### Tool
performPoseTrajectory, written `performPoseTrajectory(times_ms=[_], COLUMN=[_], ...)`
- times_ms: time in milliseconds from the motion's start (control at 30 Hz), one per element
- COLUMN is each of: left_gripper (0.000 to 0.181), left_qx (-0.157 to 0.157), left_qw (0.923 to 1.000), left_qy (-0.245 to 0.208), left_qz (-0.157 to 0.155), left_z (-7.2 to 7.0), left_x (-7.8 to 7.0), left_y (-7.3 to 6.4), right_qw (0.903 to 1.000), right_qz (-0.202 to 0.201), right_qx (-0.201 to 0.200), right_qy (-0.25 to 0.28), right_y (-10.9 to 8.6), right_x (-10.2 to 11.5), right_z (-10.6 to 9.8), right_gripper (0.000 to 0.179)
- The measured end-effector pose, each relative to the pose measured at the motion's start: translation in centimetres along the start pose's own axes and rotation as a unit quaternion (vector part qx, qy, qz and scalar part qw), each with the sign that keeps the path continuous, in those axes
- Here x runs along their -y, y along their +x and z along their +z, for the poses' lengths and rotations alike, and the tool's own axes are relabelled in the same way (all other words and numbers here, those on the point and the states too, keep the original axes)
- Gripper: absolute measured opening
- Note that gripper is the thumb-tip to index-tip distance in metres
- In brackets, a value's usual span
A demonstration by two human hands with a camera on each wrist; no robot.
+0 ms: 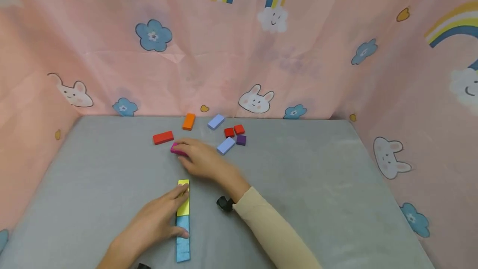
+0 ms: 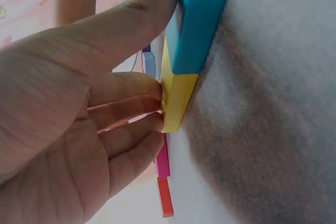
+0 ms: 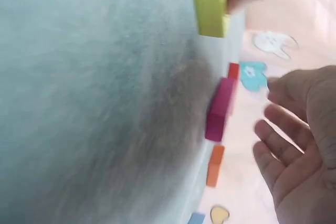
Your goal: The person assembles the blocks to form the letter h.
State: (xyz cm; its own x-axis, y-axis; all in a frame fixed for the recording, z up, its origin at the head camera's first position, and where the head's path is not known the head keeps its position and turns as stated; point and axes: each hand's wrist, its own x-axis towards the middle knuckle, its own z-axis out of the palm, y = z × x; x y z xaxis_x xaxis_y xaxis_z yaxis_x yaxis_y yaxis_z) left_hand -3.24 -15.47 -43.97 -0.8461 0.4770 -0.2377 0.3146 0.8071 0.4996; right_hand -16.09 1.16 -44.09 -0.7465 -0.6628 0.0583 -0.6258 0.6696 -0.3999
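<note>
A yellow wooden block point(image 1: 183, 208) and a light-blue block part point(image 1: 183, 249) lie end to end in a straight strip on the grey table. My left hand point(image 1: 151, 221) rests on this strip, its fingertips touching the yellow top and its thumb on the blue. In the left wrist view, those fingers look nearly straight against the yellow block point(image 2: 179, 98). Above a magenta block point(image 1: 178, 149) reaches my right hand point(image 1: 201, 159), partly covering it in the head view. The right wrist view shows a gap between the loosely spread fingers and the magenta block point(image 3: 221, 109).
Beyond my right hand lie a red block point(image 1: 163, 138), an orange block point(image 1: 189, 121), two pale-blue blocks point(image 1: 225, 146), two small red cubes point(image 1: 229, 132) and a purple cube point(image 1: 241, 140). A pink printed curtain point(image 1: 209, 65) borders the table's back and sides.
</note>
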Motion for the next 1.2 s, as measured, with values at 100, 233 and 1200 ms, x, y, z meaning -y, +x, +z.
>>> performPoseTrajectory(times_ms=[100,233,1200], left_gripper=[0.098,0.098,0.100], left_qx=[-0.003,0.000,0.010], left_qw=[1.0000,1.0000,0.9999], left_qy=[0.008,0.003,-0.011], left_qz=[0.003,0.008,0.001], left_z=[0.0,0.0,-0.4], left_x=[0.3,0.3,-0.1], left_y=[-0.5,-0.5,-0.5], right_qw=[0.9994,0.9974,0.9898], right_qz=[-0.015,-0.028,0.025], right_qx=[0.010,0.030,0.133], right_qy=[-0.029,-0.059,-0.045], right_y=[1.5,2.3,0.0], right_x=[0.6,0.6,-1.1], right_z=[0.9,1.5,-0.9], right_gripper=[0.039,0.042,0.058])
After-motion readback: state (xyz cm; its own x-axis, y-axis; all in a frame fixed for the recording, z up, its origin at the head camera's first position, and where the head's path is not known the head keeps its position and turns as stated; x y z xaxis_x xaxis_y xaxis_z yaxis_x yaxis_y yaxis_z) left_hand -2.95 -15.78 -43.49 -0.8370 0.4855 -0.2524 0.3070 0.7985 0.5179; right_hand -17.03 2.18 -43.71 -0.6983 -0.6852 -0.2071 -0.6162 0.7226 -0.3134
